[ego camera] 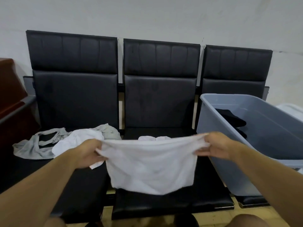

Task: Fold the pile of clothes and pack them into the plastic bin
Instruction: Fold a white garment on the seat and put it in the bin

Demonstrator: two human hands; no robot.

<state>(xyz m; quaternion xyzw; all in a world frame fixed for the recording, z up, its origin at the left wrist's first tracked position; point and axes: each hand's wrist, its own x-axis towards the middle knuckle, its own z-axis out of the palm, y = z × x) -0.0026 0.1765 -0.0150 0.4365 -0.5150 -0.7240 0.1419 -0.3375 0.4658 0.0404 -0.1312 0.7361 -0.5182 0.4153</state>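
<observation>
On the black bench seats (157, 102), dark clothes already sit in the plastic bin (268, 141), left hand (89, 153) and right hand (219, 145) pinching a white garment (150, 167) left of the bin, gray and white pile (65, 141) further left still unfolded.

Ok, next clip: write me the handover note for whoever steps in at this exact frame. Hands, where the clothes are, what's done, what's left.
Left hand and right hand each grip a top corner of the white garment, stretched between them and hanging over the middle seat.
Plastic bin sits on the right seat, with dark clothes already inside.
Unfolded pile on the left seat: grey garment and white clothes. More white fabric lies behind the held piece.
Done: some dark items packed.
Left: fold the held garment, bin it, then do the rest.
</observation>
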